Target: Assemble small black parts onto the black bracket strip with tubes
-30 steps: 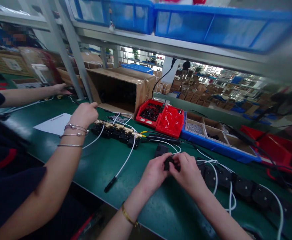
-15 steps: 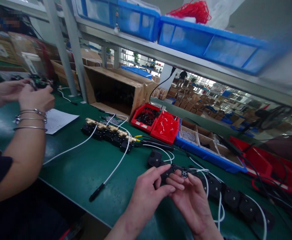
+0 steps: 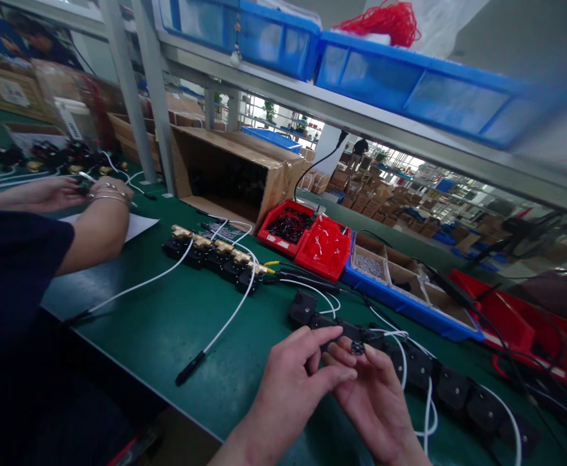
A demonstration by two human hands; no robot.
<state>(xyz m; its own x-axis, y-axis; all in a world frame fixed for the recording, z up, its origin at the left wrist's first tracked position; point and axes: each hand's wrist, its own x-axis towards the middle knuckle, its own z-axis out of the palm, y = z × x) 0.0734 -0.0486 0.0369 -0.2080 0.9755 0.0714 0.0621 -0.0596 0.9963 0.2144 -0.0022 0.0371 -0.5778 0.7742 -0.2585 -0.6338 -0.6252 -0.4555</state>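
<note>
Black part [image 3: 357,348], fingertip-held in right hand [image 3: 377,396], left hand [image 3: 290,367] beside

- You are at a bench [image 3: 152,343] in what looks like a factory assembly workshop.
- Before you, red trays [image 3: 312,266] and a divided blue tray [image 3: 404,311] hold loose small parts.
- Along the green top you see rows of black units [image 3: 451,389] with white cables [image 3: 230,318], and you yourself hold a small black part [image 3: 358,348].
- Above you, a metal shelf [image 3: 283,85] carries blue bins [image 3: 371,74].
- To your left, a co-worker [image 3: 16,265] uses the same surface.
- Beyond, you see many cardboard boxes [image 3: 361,197] and a standing person [image 3: 360,149].
</note>
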